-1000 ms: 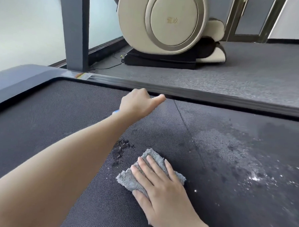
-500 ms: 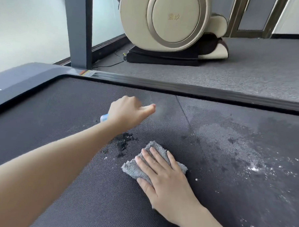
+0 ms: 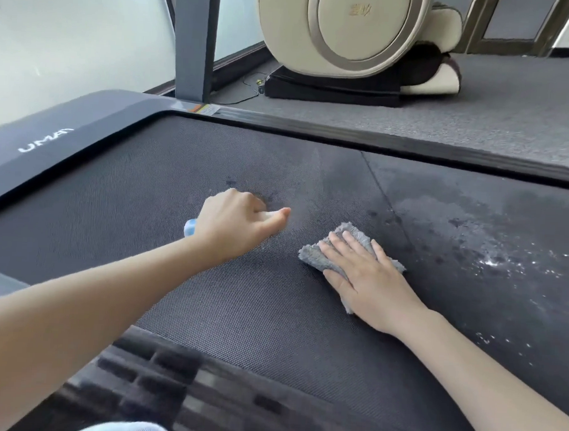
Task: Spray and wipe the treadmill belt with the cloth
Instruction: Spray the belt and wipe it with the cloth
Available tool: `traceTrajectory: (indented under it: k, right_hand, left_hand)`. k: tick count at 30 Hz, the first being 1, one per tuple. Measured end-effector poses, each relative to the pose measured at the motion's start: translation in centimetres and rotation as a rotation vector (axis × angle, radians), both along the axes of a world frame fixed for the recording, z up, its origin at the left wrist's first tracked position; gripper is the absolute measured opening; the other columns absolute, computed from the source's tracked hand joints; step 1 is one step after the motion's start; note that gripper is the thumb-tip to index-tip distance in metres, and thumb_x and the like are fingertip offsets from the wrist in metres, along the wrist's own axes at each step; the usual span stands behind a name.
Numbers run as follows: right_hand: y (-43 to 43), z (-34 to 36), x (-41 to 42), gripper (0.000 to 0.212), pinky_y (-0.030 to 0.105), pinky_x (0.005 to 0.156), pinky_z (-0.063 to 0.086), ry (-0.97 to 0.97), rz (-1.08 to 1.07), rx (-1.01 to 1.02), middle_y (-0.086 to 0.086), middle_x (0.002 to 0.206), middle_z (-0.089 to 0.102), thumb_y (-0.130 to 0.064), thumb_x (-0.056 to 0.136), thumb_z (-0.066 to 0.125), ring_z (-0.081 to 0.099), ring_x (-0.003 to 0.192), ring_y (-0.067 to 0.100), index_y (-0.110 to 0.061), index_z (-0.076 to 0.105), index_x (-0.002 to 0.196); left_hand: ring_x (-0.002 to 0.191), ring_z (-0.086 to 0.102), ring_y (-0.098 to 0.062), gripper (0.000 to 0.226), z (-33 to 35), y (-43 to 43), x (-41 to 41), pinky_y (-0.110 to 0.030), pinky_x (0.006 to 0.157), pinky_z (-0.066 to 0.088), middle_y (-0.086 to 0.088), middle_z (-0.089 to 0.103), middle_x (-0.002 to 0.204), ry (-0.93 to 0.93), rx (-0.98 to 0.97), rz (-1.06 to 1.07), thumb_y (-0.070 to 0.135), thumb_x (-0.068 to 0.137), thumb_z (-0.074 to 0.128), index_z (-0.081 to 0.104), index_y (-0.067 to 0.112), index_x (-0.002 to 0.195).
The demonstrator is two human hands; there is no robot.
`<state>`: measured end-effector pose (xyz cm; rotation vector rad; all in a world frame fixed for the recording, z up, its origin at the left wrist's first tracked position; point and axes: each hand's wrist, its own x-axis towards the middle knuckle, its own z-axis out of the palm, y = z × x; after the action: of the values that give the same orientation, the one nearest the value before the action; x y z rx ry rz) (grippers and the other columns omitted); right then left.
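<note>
The dark treadmill belt (image 3: 152, 216) fills the middle of the head view. My left hand (image 3: 237, 223) hovers over it, fingers curled round a small spray bottle (image 3: 190, 227) of which only a blue and white end shows behind the wrist. A faint mist hangs in front of that hand. My right hand (image 3: 368, 277) lies flat with straight fingers on a folded grey cloth (image 3: 347, 237), pressing it onto the belt. Wet patches and white droplets (image 3: 490, 260) mark the belt to the right of the cloth.
The grey motor cover (image 3: 51, 140) with white lettering borders the belt at the left. A dark side rail (image 3: 410, 142) runs along the far edge, a grey upright post (image 3: 194, 42) rises behind it. A beige massage chair (image 3: 356, 32) stands on the grey carpet (image 3: 509, 104) beyond.
My left hand has drawn back toward me along the belt with the bottle. My right hand and the cloth sit further right; the dark spots that lay beside the cloth no longer show there.
</note>
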<state>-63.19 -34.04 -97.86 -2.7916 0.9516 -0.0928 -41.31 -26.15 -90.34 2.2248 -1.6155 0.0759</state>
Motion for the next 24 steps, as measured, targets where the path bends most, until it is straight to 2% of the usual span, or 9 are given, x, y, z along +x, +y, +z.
traceTrajectory:
  k: [2,5,7,11,16,19,24]
  right_hand:
    - [0.0,-0.2,-1.4,0.078,0.033,0.117,-0.013,0.004,-0.036,-0.002,-0.020,0.156,-0.009,-0.064,0.077,-0.010,-0.020,0.140,-0.004,-0.039,0.000,0.150]
    - [-0.1,-0.2,-3.0,0.062,0.032,0.117,-0.013,0.015,-0.092,0.001,-0.020,0.157,-0.008,-0.059,0.092,0.004,-0.019,0.139,-0.005,-0.039,0.000,0.150]
    - [-0.1,-0.2,-3.6,0.060,0.032,0.117,-0.014,0.015,-0.106,0.006,-0.020,0.156,-0.009,-0.059,0.093,0.006,-0.019,0.140,-0.005,-0.039,0.000,0.150]
    - [0.0,-0.3,-3.7,0.078,0.031,0.116,-0.014,-0.010,-0.112,0.002,-0.023,0.154,-0.010,-0.065,0.077,-0.009,-0.018,0.141,-0.005,-0.040,0.001,0.150]
    - [-0.1,-0.4,-3.6,0.073,0.035,0.118,-0.012,-0.020,-0.115,0.014,-0.022,0.154,-0.009,-0.063,0.082,-0.005,-0.017,0.141,-0.004,-0.039,0.002,0.150]
    - [-0.2,-0.3,-3.2,0.057,0.038,0.119,-0.010,-0.003,-0.143,0.019,-0.019,0.157,-0.008,-0.054,0.096,0.007,-0.016,0.142,-0.003,-0.037,0.002,0.150]
    - [-1.1,-0.1,-1.2,0.054,0.040,0.118,-0.010,0.016,-0.202,0.031,-0.015,0.159,-0.005,-0.048,0.099,0.015,-0.014,0.144,0.002,-0.036,0.005,0.151]
  left_hand:
    - [0.054,0.047,-0.021,0.067,-0.4,1.1,-0.4,-0.029,0.054,0.032,-0.001,0.045,0.051,0.000,0.053,-0.027,0.068,0.083,0.043,0.043,0.010,0.050]
    - [0.057,0.050,-0.021,0.070,-0.5,2.2,-0.3,-0.030,0.056,0.034,-0.001,0.047,0.053,-0.005,0.162,-0.053,0.077,0.073,0.030,0.037,0.011,0.050]
    - [0.055,0.050,-0.021,0.076,-0.5,3.0,0.0,-0.029,0.054,0.034,-0.001,0.047,0.051,-0.018,0.203,-0.060,0.084,0.067,0.023,0.036,0.010,0.051]
    - [0.048,0.041,-0.022,0.074,-0.8,5.6,-0.1,-0.029,0.049,0.029,0.001,0.038,0.047,-0.077,0.132,-0.084,0.081,0.067,0.020,0.033,0.010,0.051]
    - [0.047,0.038,-0.021,0.069,-1.0,7.9,0.7,-0.028,0.050,0.029,0.002,0.035,0.045,-0.117,0.177,-0.135,0.077,0.070,0.021,0.033,0.012,0.050]
    - [0.048,0.039,-0.021,0.075,-0.9,8.6,1.5,-0.029,0.050,0.031,0.002,0.036,0.046,-0.116,0.248,-0.141,0.083,0.068,0.018,0.032,0.011,0.051]
    - [0.045,0.036,-0.020,0.080,-0.6,9.8,3.0,-0.030,0.049,0.033,0.003,0.035,0.045,-0.072,0.210,-0.145,0.089,0.070,0.019,0.029,0.012,0.051]
